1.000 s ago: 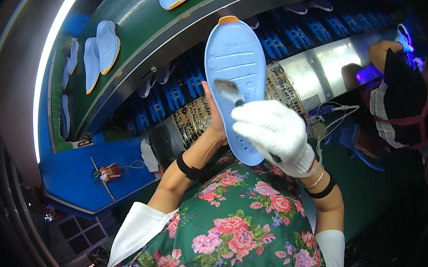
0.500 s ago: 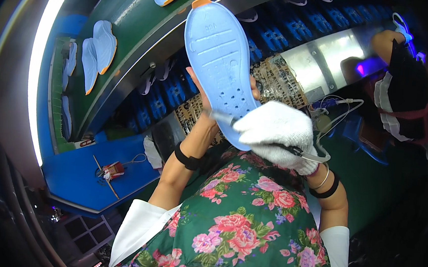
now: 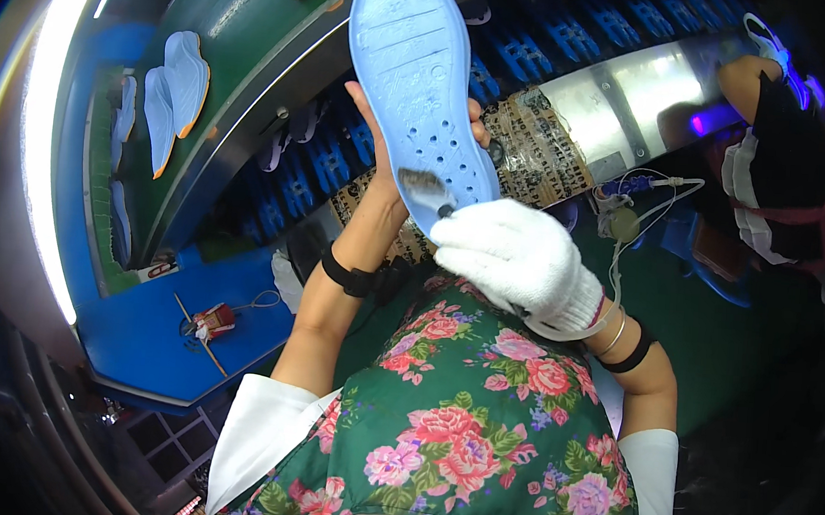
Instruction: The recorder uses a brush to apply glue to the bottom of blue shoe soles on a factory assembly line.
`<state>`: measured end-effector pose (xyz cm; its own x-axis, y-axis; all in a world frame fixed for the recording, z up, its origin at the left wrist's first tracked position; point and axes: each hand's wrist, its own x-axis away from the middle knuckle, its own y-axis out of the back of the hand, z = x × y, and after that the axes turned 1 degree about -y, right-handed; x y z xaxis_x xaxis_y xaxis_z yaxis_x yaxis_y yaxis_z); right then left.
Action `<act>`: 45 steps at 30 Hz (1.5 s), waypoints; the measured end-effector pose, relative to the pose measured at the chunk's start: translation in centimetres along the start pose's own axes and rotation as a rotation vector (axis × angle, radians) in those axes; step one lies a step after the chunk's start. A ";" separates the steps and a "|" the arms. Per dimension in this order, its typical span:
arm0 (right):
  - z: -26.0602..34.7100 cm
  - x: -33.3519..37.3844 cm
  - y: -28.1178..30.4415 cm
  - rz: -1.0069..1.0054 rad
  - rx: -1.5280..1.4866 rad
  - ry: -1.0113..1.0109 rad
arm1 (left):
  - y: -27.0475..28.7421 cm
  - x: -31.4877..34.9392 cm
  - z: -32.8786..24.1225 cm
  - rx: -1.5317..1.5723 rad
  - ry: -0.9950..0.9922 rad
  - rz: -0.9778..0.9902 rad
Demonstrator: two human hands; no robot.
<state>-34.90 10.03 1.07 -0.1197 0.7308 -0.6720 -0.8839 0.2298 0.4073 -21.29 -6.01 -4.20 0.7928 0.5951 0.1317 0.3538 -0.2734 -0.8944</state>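
Note:
My left hand [image 3: 381,155] supports a light blue shoe sole [image 3: 410,56] from beneath, its fingers wrapped round to the right edge. The sole stands tilted, its orange-tipped end away from me and partly cut off by the upper frame edge. It has ridged lines and a cluster of small holes. My right hand [image 3: 517,260], in a white knitted glove, is closed round a brush [image 3: 424,184]. The brush's bristles lie on the sole near its lower end; the glove hides most of the handle. A clear tube [image 3: 610,310] runs by the glove's cuff.
More light blue soles [image 3: 177,88] lie on a green belt [image 3: 224,15] at the left. Below is a blue shelf [image 3: 139,339] with a small red object [image 3: 214,322] and a stick. Blue racks [image 3: 580,54] and a metal panel [image 3: 639,101] stand ahead. Another person's arm [image 3: 745,85] is at right.
The sole has shifted up and slightly left in the view. The brush, blurred before, now shows its bristles against the sole. My right hand has moved slightly left.

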 end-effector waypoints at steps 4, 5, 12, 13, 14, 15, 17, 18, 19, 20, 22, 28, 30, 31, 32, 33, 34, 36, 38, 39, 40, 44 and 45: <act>-0.3 -0.4 1.1 0.064 -0.359 -0.074 | 0.6 -0.5 -1.0 -0.002 0.073 0.047; -0.5 -0.6 1.2 0.054 -0.366 -0.081 | 0.7 -0.3 -1.2 0.002 0.063 0.042; -0.1 -0.3 -0.3 0.120 -0.093 0.059 | -0.3 -1.7 -2.7 -0.109 0.261 0.182; -0.1 -0.6 0.0 0.126 -0.100 0.065 | -0.3 -1.6 -2.9 -0.109 0.251 0.177; -0.1 -1.1 0.7 0.160 -0.246 0.017 | -0.3 -1.7 -3.0 -0.158 0.270 0.155; -0.3 -1.4 1.2 0.194 -0.391 -0.034 | -0.1 -1.7 -3.0 -0.205 0.290 0.131; -1.3 -1.7 1.5 0.147 -0.529 -0.065 | 0.0 -1.8 -3.0 -0.093 0.314 0.297; -1.3 -1.9 1.7 0.124 -0.356 -0.039 | -1.1 -2.0 -3.0 -0.307 0.266 0.118; -1.4 -2.1 1.8 0.101 -0.184 -0.014 | -1.7 -2.1 -2.9 -0.519 0.215 -0.066; -1.8 -1.4 1.0 0.083 -0.150 0.024 | -1.4 -2.0 -3.4 -0.492 0.270 0.087; -0.9 -1.2 1.0 0.243 -0.129 0.056 | -1.6 -2.0 -4.0 -0.550 0.298 0.087; -1.8 -1.9 2.0 0.247 -0.582 -0.096 | -2.9 -1.3 -3.7 -0.784 0.352 -0.060; -2.4 -2.0 1.5 0.206 -0.299 0.002 | -2.3 -1.8 -4.1 -0.801 0.422 -0.023; -2.6 -1.8 1.0 0.199 -0.167 0.062 | -2.2 -2.1 -4.2 -0.802 0.419 -0.018; -2.1 -1.6 1.2 0.277 -0.157 0.050 | -2.1 -2.4 -4.3 -0.827 0.453 -0.027; -1.5 -1.6 1.4 0.355 -0.142 0.041 | -2.2 -2.8 -4.5 -0.857 0.485 -0.034; -1.5 -1.7 1.4 0.343 -0.194 0.020 | -2.5 -2.9 -4.3 -0.837 0.507 -0.032; -1.6 -2.0 2.3 0.295 -0.320 -0.060 | -2.9 -2.9 -3.5 -0.717 0.520 -0.055; -2.0 -2.4 2.6 0.170 -0.348 -0.158 | -2.2 -3.1 -3.7 -0.678 0.444 -0.085; -2.5 -1.7 2.6 0.149 -0.236 -0.162 | -3.1 -3.3 -3.0 -0.669 0.409 -0.130; -2.4 -1.6 2.4 0.138 -0.234 -0.171 | -3.4 -3.4 -2.7 -0.676 0.402 -0.104; -2.6 -0.2 2.9 -0.064 -0.735 -0.559 | -0.3 -5.5 -4.1 -0.393 0.375 0.086; -2.7 0.1 3.2 -0.209 -0.879 -0.650 | -0.9 -6.1 -4.5 -0.073 0.436 0.286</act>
<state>-39.01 9.05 0.66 0.1015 0.9876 -0.1195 -0.9024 0.0409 -0.4289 -24.20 -12.83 -2.25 0.9901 0.1234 0.0665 0.1147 -0.4397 -0.8908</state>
